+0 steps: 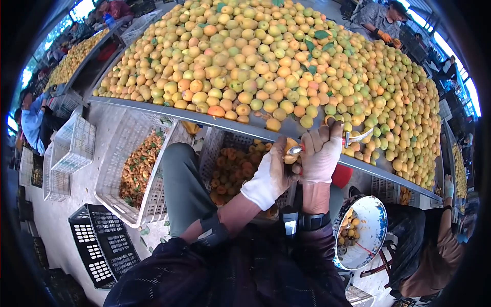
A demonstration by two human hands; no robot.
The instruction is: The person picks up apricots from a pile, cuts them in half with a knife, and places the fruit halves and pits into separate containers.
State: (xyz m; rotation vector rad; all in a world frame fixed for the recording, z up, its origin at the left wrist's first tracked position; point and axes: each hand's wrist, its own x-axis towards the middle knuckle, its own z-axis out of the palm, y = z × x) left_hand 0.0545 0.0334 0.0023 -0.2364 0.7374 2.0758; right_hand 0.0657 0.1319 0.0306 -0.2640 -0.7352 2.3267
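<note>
My left hand point(269, 175), in a stained white glove, is closed around an apricot point(290, 158) just below the table's front rim. My right hand point(320, 153), gloved too, is wrapped around a small hand tool with a red handle. The tool's shiny rounded metal tip point(295, 150) meets the apricot, while a curved metal piece point(361, 135) sticks out on the far side of the fist. My fingers hide most of the handle. Beyond both hands, a large heap of yellow-orange apricots point(245, 56) covers the metal-rimmed table point(189, 113).
A crate point(205, 148) of apricot pieces stands beneath my hands. Left of my knee is a white crate point(110, 176) holding orange scraps, near a black crate point(105, 245). A white bucket point(376, 225) stands at right, beside a seated person point(427, 256). Another person point(381, 23) works across the table.
</note>
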